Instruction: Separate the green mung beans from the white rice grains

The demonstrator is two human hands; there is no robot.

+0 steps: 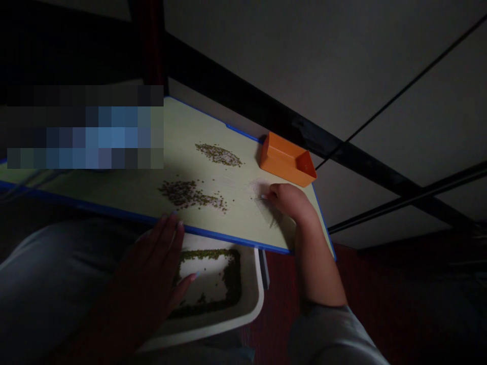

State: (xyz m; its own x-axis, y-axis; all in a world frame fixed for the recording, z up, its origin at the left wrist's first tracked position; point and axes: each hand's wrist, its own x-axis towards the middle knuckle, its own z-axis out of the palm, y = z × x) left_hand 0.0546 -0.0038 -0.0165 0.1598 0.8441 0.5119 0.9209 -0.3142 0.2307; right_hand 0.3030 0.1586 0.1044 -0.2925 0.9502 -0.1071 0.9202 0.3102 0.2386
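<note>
My right hand (280, 196) is closed low over the pale board (243, 223), beside a faint patch of fine pinkish-white bits (257, 186). Whatever its fingers hold, if anything, is hidden. My left hand (155, 258) has its fingers stretched out, with the fingertips at the board's blue near edge. On the board lie two piles of small green-brown grains: a looser near pile (186, 193) just beyond my left fingertips, and a far pile (219, 154). Under my left hand, a white basin (254, 299) holds more green grains along the edges of its floor.
An orange open box (287, 159) stands on the board's far right side, beyond my right hand. Pale panels with dark strips (236, 76) rise behind the board. Reddish-brown floor (276, 304) shows to the right of the basin. A pixelated area covers the left.
</note>
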